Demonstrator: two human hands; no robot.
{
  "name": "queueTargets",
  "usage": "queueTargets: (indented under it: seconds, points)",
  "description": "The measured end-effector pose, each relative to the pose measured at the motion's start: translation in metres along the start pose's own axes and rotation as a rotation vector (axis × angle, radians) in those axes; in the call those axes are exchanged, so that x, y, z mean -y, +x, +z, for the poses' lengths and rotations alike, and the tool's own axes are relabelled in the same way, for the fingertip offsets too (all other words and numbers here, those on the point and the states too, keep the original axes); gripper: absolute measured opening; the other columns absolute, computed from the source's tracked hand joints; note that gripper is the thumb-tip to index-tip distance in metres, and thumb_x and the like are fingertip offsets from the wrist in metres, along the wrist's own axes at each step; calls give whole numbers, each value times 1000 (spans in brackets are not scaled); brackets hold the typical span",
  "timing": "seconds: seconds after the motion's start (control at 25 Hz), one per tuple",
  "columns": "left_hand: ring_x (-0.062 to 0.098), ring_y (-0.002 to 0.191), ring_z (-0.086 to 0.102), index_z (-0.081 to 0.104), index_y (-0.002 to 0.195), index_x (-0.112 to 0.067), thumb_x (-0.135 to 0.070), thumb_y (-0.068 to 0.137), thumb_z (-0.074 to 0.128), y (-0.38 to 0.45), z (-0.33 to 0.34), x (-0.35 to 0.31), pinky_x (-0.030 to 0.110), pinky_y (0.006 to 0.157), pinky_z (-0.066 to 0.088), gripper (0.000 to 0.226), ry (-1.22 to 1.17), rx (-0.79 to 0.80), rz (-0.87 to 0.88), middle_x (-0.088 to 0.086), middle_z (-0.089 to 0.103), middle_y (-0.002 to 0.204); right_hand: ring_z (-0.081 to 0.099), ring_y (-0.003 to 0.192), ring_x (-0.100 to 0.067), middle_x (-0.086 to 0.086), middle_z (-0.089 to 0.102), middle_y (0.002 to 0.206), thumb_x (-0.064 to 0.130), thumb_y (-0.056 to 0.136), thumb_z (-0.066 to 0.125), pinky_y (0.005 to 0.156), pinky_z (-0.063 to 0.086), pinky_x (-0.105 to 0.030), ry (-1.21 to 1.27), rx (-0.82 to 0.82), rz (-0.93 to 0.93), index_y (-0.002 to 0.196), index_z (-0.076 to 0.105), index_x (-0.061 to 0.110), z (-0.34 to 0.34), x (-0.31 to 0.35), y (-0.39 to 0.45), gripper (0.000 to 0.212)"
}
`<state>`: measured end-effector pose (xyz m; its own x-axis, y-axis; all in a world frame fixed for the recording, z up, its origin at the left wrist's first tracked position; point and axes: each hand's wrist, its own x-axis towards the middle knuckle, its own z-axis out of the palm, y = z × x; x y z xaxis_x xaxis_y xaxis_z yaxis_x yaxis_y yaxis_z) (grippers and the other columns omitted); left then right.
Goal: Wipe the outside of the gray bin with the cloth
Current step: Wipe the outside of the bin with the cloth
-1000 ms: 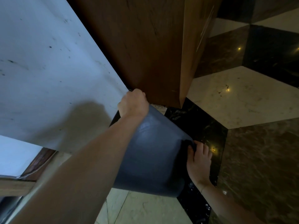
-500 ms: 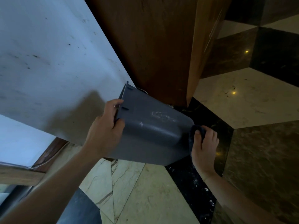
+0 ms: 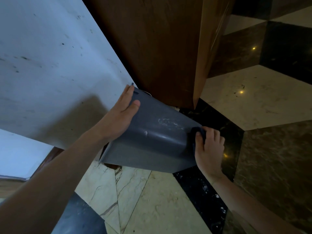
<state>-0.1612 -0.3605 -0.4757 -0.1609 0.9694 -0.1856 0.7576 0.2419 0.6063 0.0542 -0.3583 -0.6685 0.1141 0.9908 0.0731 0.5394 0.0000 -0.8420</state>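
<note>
Head view, looking down past two bare forearms. Left hand (image 3: 122, 112) spread open, fingers straight and together, palm flat against the upper side of the gray bin (image 3: 152, 142) near its rim, thumb lying across the side wall. No curl around the edge visible; pressing rather than gripping. Right hand (image 3: 208, 146) closed into a loose fist around a dark cloth (image 3: 196, 132), bunched between thumb and fingers and pushed against the bin's base end. Only a small fold of cloth showing above the thumb.

Bin lying tipped on its side, rim toward the left, base toward the right, held between both hands above the floor (image 3: 152, 200). Mouth turned away toward the lower left, so inside hidden and contents impossible to tell. Whitish smear on the upper wall, between the two hands, plus a small dent lower down with a shiny streak beside it.

White marble-like slab (image 3: 50, 65) to the left, just beside the rim. Brown wooden panel (image 3: 152, 48) behind. Polished floor below in cream, black and brown stone tiles, with small light reflections.
</note>
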Motion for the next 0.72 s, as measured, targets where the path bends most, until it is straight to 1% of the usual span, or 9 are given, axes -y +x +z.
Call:
queueTargets:
  seconds: [0.08,0.16,0.32,0.36,0.44,0.52,0.6,0.68,0.72]
  points:
    - [8,144,14,9,152,-39,-39,103,30,1,-1,-1,40,118,15,53,-171,-12,-38,-16,10,160,50,110,-36,-12,56,122,31,98,47,90,42,-50,8,48,-21,118,55,15,0,13,7,27]
    - [8,144,17,10,153,-38,-36,104,30,1,3,-7,38,118,16,52,-228,-32,-41,-15,14,160,49,111,-32,-8,56,123,34,99,45,92,42,-49,33,96,-79,118,55,18,1,37,13,26]
    - [-3,140,12,12,153,-34,-37,104,29,3,19,-24,20,112,11,52,-153,-69,24,-15,13,160,46,108,-25,0,54,120,42,98,38,90,40,-48,130,145,-165,117,53,27,4,108,22,29]
    - [-3,140,12,13,154,-31,-36,104,28,5,22,-28,20,113,11,52,-137,-91,35,-13,13,160,45,106,-24,1,53,118,43,97,36,89,40,-47,170,144,-190,116,53,28,4,124,22,29]
    - [0,142,15,14,154,-30,-37,104,27,10,27,-32,26,116,12,51,-125,-121,20,-11,16,160,45,101,-23,1,54,116,42,97,34,83,40,-45,198,103,-257,114,53,28,4,143,15,30]
    - [2,141,18,15,153,-32,-48,102,21,10,32,-34,30,117,15,55,-130,-139,13,-10,20,159,47,99,-25,-2,56,118,39,97,37,79,40,-44,150,20,-326,116,53,24,4,143,3,29]
    - [0,137,23,14,153,-35,-64,92,13,7,36,-35,26,112,18,67,-91,-145,30,-9,24,158,49,99,-28,-7,58,121,36,95,42,78,40,-43,89,-55,-401,117,51,22,7,133,-4,27]
    - [-1,132,25,14,152,-36,-67,89,12,6,37,-33,23,107,19,71,-38,-165,22,-9,27,157,51,98,-30,-8,58,120,37,95,42,77,40,-42,42,-53,-412,116,48,24,11,111,1,26]
    - [1,134,23,14,153,-34,-64,92,13,7,34,-32,23,106,16,68,-10,-182,12,-9,25,157,51,98,-29,-7,58,119,38,95,39,77,40,-42,15,-39,-363,116,47,25,12,98,7,26]
